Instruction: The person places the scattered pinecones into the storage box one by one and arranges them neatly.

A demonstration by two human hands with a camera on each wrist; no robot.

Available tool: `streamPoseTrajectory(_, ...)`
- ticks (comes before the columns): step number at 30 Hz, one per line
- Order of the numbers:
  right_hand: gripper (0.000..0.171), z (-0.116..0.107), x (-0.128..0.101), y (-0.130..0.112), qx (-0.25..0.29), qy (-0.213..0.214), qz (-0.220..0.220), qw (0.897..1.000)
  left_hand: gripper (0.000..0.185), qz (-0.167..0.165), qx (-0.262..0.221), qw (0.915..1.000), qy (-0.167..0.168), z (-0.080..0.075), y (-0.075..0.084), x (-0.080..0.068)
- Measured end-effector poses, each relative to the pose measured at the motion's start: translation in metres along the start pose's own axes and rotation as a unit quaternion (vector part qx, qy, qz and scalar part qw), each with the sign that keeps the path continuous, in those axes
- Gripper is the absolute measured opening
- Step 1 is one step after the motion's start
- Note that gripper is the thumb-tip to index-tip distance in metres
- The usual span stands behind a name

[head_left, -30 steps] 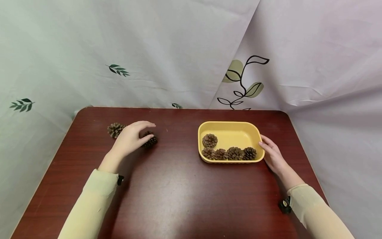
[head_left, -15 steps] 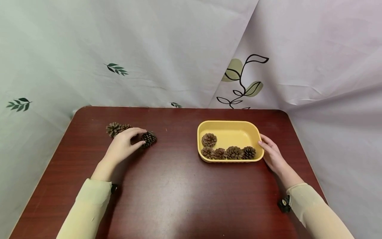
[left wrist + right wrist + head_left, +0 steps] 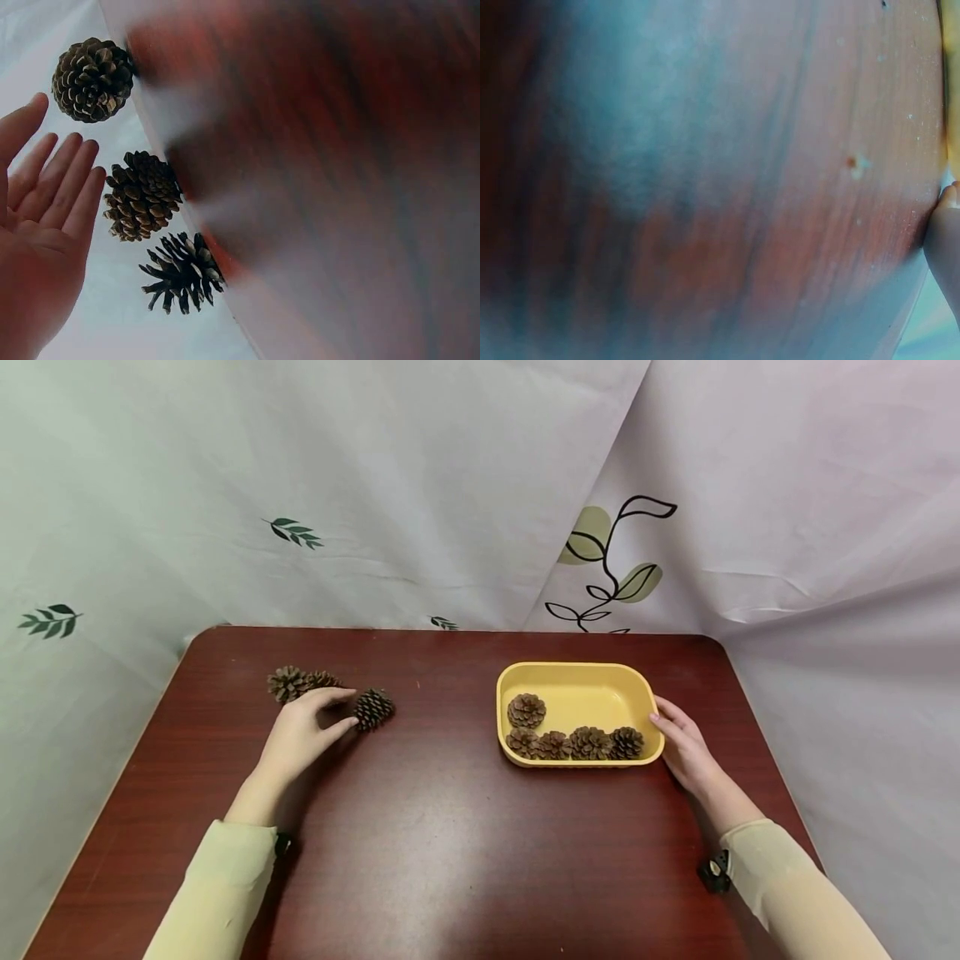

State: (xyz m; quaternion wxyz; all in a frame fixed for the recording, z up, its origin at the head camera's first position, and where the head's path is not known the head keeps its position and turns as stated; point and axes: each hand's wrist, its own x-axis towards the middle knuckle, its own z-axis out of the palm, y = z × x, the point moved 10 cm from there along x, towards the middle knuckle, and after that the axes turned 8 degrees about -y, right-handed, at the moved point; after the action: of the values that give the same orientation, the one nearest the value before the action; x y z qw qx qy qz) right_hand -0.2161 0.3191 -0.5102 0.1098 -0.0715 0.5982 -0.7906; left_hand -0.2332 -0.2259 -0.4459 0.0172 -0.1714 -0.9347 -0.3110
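Where the left hand (image 3: 303, 735) lies: on the table (image 3: 465, 843), palm down, thumb and forefinger spread toward the nearest pine cone (image 3: 372, 708); the wrist view shows straight fingers holding nothing.
Nearest pine cone: loose on the table just beyond the left fingertips, at the left rear and well apart from the tray; whether a fingertip touches it cannot be told.
Other loose cones: two pine cones (image 3: 287, 683) (image 3: 322, 679) side by side just behind the left hand.
Right hand (image 3: 682, 752): relaxed and flat, fingertips resting against the right end of the yellow tray (image 3: 577, 667), gripping nothing.
Tray contents: five pine cones, four in a row (image 3: 590, 743) along the near wall, one (image 3: 527, 711) behind them at the left.
Step in hand: it looks like the reach before a pick-up, with the grasp not yet made.
What a grasp calls for: thumb and fingers closing lightly on opposite sides, since the scales are stiff and prickly.
Materials and shapes: woody brown cones with splayed scales; smooth plastic tray with rounded corners; glossy dark red wood-grain table; leaf-print cloth backdrop.
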Motion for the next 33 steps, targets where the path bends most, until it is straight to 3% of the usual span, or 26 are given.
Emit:
streamPoseTrajectory(9,0.037,-0.001,0.000,0.002,0.001,0.002,0.001,1.000,0.050,-0.059,-0.060,0.9952,-0.049,0.014,-0.017,0.004)
streamPoseTrajectory(17,0.036,-0.001,-0.001,0.002,-0.004,0.002,0.004,1.000,0.055,-0.082,-0.075,0.9908,-0.077,0.022,-0.024,0.005)
streamPoseTrajectory(33,0.036,0.000,-0.001,0.001,-0.004,0.000,0.000,1.000,0.057,-0.079,-0.070,0.9899,-0.094,0.032,-0.024,0.010)
